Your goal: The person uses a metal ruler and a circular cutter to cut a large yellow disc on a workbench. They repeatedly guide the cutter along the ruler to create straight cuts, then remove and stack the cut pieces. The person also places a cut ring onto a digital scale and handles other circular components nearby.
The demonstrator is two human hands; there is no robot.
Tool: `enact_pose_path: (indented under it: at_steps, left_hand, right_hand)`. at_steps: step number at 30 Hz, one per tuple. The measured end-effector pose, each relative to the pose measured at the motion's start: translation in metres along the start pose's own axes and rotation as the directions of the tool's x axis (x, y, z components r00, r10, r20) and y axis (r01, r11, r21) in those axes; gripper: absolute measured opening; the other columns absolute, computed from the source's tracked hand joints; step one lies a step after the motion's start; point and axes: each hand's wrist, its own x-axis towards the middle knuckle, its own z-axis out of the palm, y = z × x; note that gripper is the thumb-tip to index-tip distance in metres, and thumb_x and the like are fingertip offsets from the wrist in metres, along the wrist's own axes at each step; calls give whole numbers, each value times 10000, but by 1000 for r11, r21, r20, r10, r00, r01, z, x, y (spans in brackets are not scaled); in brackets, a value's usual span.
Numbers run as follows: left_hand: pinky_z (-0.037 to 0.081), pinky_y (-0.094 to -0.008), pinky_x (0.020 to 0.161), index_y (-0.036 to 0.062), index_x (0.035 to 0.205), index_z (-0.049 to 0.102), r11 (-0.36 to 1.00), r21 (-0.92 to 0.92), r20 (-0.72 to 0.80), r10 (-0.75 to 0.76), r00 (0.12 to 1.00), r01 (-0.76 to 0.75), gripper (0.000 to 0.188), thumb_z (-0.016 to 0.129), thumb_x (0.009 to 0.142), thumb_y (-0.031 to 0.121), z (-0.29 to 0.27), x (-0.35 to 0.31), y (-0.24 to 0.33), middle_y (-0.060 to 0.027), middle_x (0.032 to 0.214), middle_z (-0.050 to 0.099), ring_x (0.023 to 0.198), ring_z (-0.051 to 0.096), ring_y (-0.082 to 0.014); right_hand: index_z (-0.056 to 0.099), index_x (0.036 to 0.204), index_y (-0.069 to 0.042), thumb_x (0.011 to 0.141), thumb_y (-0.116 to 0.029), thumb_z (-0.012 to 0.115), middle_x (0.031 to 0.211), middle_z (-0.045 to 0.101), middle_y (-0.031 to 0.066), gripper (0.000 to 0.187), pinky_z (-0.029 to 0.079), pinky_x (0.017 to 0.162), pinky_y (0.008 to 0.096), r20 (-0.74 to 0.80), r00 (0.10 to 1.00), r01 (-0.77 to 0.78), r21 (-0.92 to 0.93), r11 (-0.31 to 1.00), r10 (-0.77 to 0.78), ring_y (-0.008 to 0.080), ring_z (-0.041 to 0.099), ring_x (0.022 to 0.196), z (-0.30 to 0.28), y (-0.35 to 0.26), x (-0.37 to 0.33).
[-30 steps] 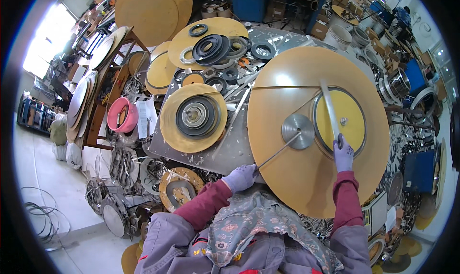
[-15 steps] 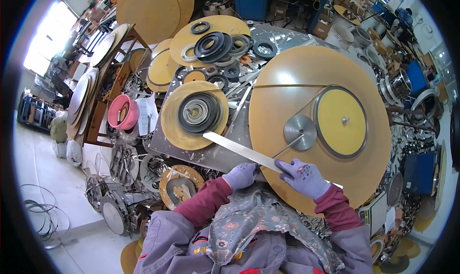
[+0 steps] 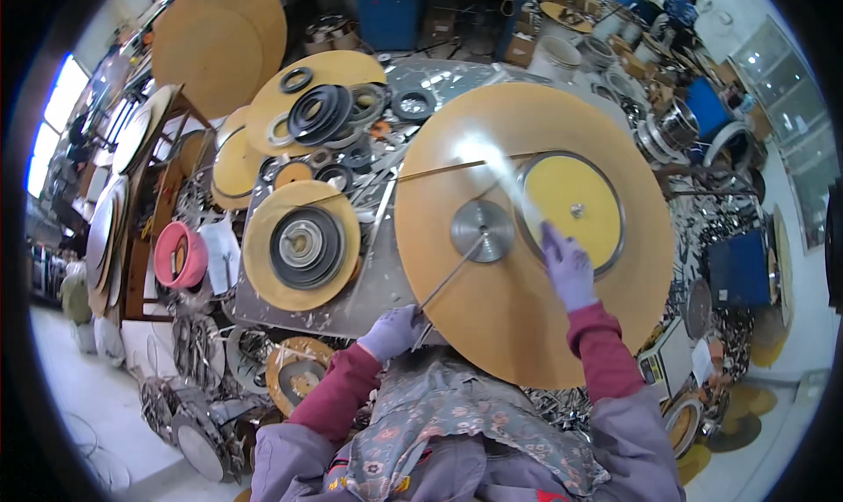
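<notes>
My right hand (image 3: pixel 571 269), in a lavender glove, is closed on one end of a flat, pale metal strip (image 3: pixel 518 190), blurred by motion. The strip points away from me over a large tan disc (image 3: pixel 536 326). Beside that hand lies a yellow disc with a dark rim (image 3: pixel 553 182). At the big disc's near left edge, my left hand (image 3: pixel 392 333), gloved alike, is closed around a thin metal rod (image 3: pixel 450 274). The rod's far end meets the middle of a small grey metal disc (image 3: pixel 500 246). A thin dark strip (image 3: pixel 439 170) crosses the big disc further back.
To the left on the grey table (image 3: pixel 373 283) sits a smaller tan disc (image 3: pixel 259 269) bearing stacked dark rings (image 3: pixel 329 252). Black rings (image 3: pixel 316 114) and metal scraps lie behind. A pink basin (image 3: pixel 200 261) stands far left, a tan ring (image 3: pixel 277 383) by my left sleeve.
My right hand has swung the metal strip forward over the big disc, away from my left hand. My left hand has shifted left, keeping the rod. The view has turned, moving the scene leftward.
</notes>
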Motion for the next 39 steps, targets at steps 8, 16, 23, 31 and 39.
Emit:
enact_pose_path:
  at_steps: [8,16,23,31,39]
  left_hand:
    - [474,-485,770,4,977,620,996,79,122,-59,991,49,295,494,927,267,-6,5,5,-260,901,636,890,606,-426]
    - [480,-478,767,0,997,613,997,71,133,8,991,-18,268,499,920,230,-3,6,1,-264,916,637,889,610,-421]
    - [479,-477,761,10,1007,595,997,83,84,-10,996,3,237,501,916,208,-2,19,-16,-242,897,641,877,610,-416]
    - [472,-490,738,24,977,582,982,188,124,-22,992,-1,225,499,920,226,-14,15,-11,-236,862,635,851,609,-420]
    - [474,-491,731,17,952,585,988,150,168,22,986,-47,215,503,913,212,-3,10,-13,-240,845,629,831,610,-421]
  right_hand:
    - [573,1236,-147,932,-327,491,1002,658,190,363,485,854,437,1,936,-343,-216,914,352,329,620,981,22,89,32]
    - [575,1221,-121,913,-298,528,1022,665,162,358,486,852,432,70,931,-338,-196,920,357,318,625,976,13,81,40]
    - [557,1256,-137,915,-316,518,1018,668,159,388,487,852,432,52,946,-301,-225,927,320,326,626,970,13,101,33]
    - [568,1245,-141,913,-321,516,1008,667,164,381,491,841,432,56,957,-273,-166,948,285,327,632,949,16,100,31]
    - [578,1231,-133,908,-298,530,1006,667,162,366,494,831,437,69,955,-279,-122,952,289,323,638,942,11,93,32]
